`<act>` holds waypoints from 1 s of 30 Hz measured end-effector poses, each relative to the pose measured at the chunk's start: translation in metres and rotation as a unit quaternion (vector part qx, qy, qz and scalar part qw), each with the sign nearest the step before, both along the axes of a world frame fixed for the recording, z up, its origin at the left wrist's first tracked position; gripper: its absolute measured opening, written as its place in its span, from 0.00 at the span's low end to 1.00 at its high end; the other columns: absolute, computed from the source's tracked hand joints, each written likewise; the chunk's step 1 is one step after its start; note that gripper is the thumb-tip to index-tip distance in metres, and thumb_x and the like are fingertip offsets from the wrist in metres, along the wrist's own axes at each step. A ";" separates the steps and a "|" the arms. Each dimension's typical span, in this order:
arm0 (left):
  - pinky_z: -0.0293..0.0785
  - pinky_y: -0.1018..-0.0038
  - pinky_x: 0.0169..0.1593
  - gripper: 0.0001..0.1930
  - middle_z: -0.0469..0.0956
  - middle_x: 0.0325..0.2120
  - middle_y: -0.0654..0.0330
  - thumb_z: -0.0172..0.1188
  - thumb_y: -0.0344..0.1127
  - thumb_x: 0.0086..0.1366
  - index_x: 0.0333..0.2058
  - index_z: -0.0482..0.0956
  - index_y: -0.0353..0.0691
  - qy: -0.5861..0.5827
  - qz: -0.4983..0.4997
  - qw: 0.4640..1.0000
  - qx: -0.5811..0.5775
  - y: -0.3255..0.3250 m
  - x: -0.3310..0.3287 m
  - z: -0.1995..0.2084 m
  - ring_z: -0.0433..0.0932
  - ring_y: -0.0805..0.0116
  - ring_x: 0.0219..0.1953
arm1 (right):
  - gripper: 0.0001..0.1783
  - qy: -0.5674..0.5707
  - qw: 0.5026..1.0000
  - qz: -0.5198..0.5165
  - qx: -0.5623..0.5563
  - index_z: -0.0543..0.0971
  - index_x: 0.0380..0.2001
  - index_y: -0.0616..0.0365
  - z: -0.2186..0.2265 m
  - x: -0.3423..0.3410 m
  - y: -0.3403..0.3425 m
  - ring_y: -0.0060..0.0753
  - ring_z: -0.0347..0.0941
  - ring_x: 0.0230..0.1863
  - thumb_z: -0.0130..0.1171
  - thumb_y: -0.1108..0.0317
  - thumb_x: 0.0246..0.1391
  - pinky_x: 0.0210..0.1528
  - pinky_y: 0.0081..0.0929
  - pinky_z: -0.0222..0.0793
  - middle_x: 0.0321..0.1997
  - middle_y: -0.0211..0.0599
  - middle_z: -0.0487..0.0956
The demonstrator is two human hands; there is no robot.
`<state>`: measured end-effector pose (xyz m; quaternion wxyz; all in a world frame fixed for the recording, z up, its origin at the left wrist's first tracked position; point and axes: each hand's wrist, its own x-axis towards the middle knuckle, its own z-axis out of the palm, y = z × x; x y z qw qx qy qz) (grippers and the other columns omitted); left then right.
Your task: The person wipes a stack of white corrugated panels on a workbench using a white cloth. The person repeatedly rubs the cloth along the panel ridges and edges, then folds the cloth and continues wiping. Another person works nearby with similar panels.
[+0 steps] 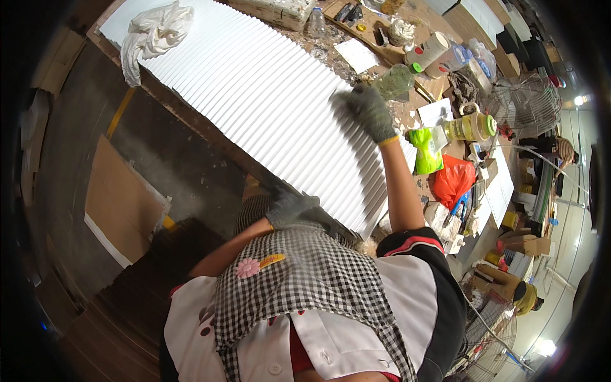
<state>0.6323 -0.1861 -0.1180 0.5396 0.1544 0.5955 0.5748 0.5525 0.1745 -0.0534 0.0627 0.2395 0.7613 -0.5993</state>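
Note:
A long row of white strips (254, 83) lies side by side on the workbench, forming a ridged surface that slants from the far left down to the near right. My right hand (370, 114), in a dark glove with a yellow cuff, is closed over the right edge of the strips. A dark smear beside its fingers blurs into the shadow, so what it grips I cannot make out. Low at the bench's near edge, in front of the checked apron (280, 280), is my gloved left hand (293, 211). Motion blur hides its fingers.
A crumpled white cloth (156, 35) hangs over the far left corner. Right of the strips stand a green-capped bottle (394, 81), a yellowish bottle (468, 127), a green packet (426, 151) and a red bag (454, 180). Cardboard (121, 197) lies on the floor; wire-caged fans (525, 105) stand right.

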 end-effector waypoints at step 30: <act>0.80 0.61 0.34 0.07 0.78 0.29 0.56 0.61 0.30 0.71 0.45 0.78 0.40 0.431 -0.147 0.885 0.100 -0.002 -0.005 -0.021 0.83 0.62 0.31 | 0.13 0.089 0.995 -0.040 0.035 0.82 0.38 0.67 0.016 -0.073 0.006 0.29 0.79 0.22 0.72 0.66 0.65 0.25 0.31 0.81 0.29 0.40 0.85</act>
